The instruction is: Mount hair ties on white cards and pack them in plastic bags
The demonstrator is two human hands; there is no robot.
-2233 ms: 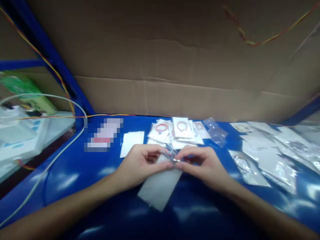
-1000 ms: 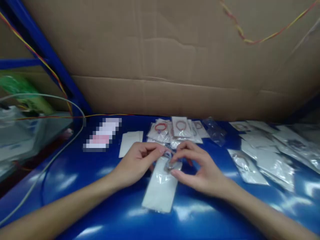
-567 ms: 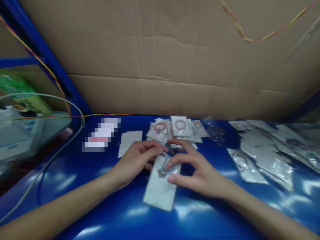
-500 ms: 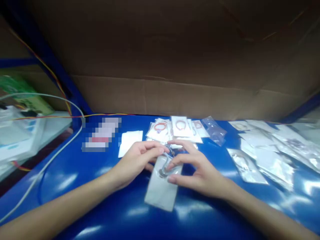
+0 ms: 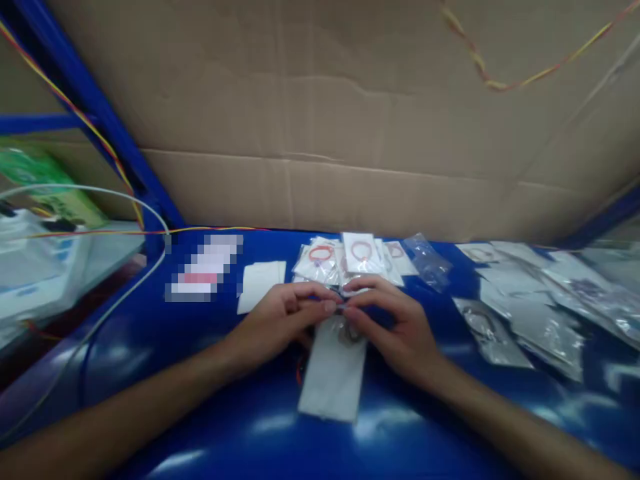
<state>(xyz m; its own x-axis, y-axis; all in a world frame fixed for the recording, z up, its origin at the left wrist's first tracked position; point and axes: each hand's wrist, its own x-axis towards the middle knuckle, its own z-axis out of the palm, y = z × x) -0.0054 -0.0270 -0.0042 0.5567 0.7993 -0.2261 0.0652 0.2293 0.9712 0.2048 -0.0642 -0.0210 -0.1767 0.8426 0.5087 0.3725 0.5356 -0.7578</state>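
A white card in a clear bag (image 5: pixel 333 377) hangs below my fingers at the middle of the blue table, with a dark, blurred ring-shaped item near its top. My left hand (image 5: pixel 280 317) pinches the bag's upper edge from the left. From the right, my right hand (image 5: pixel 395 327) pinches the same edge, its fingertips almost touching those of the left. Something small and dark lies between the fingertips, too blurred to name. A bit of red and black shows beside the card's left edge (image 5: pixel 300 371).
Bagged cards with red and pink rings (image 5: pixel 361 252) lie behind my hands. Blank white cards (image 5: pixel 261 283) are left of them, and an empty clear bag (image 5: pixel 428 261) right. More bagged cards (image 5: pixel 543 320) spread at the right. A white cable (image 5: pixel 117 293) curves along the left.
My right fingers have moved up from the bag's face to its top edge, beside my left fingertips. The card has shifted slightly right and stands straighter. The picture is brighter at the cardboard.
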